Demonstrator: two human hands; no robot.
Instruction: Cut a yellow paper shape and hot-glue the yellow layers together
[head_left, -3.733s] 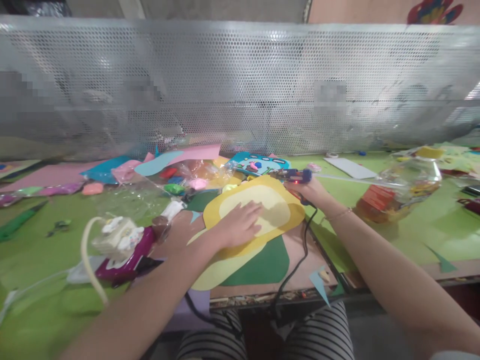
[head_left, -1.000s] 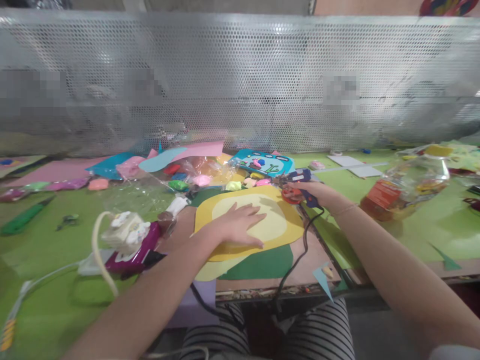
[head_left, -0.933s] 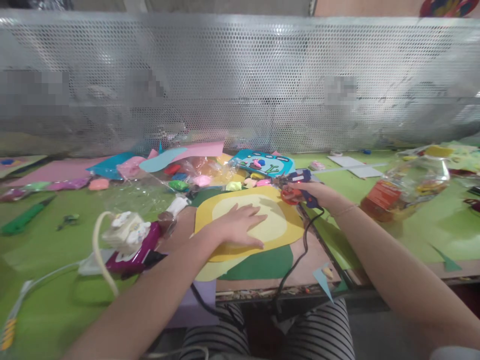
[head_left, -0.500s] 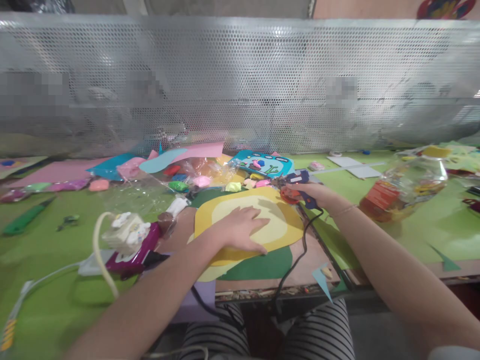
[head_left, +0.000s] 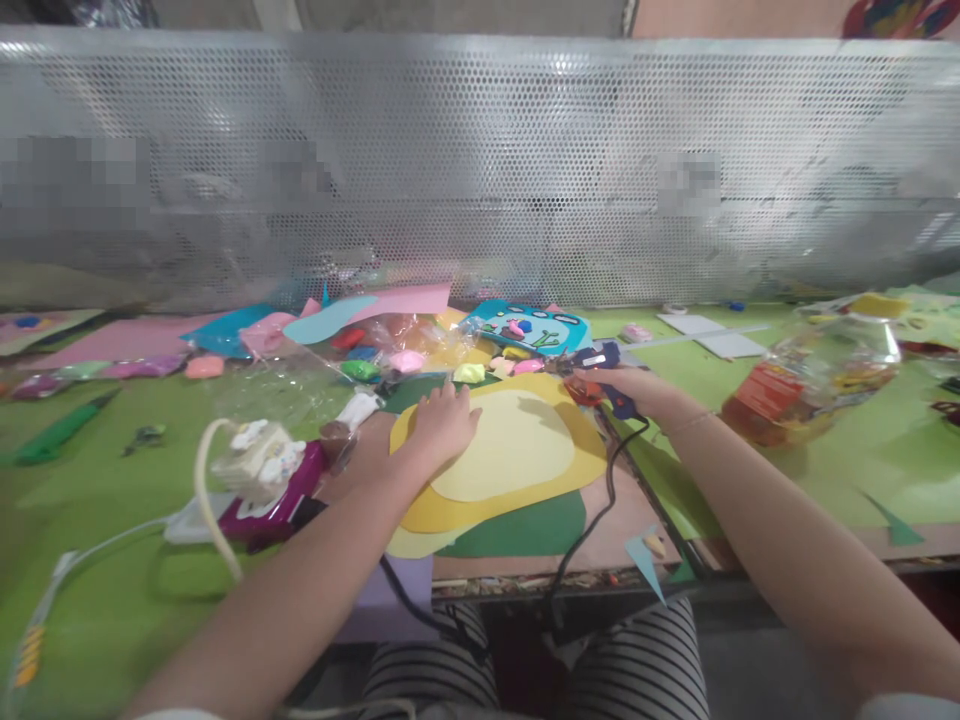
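My left hand is over the far left part of a yellow paper shape, its fingers pointing away and the thumb apart. A rounded cream paper lies on the yellow one, with dark green paper showing underneath. My right hand is at the far right corner of the papers, its fingers closed round a dark blue hot glue gun with a black cord. The fingertips of that hand are partly hidden.
Small colourful clay packs and a decorated blue panel lie behind the papers. A purple power strip with a white plug stands left. To the right are a bottle of amber liquid and a perforated metal screen at the back.
My left hand has moved from the middle of the cream paper to the far left, uncovering the paper. My right hand stays at the glue gun.
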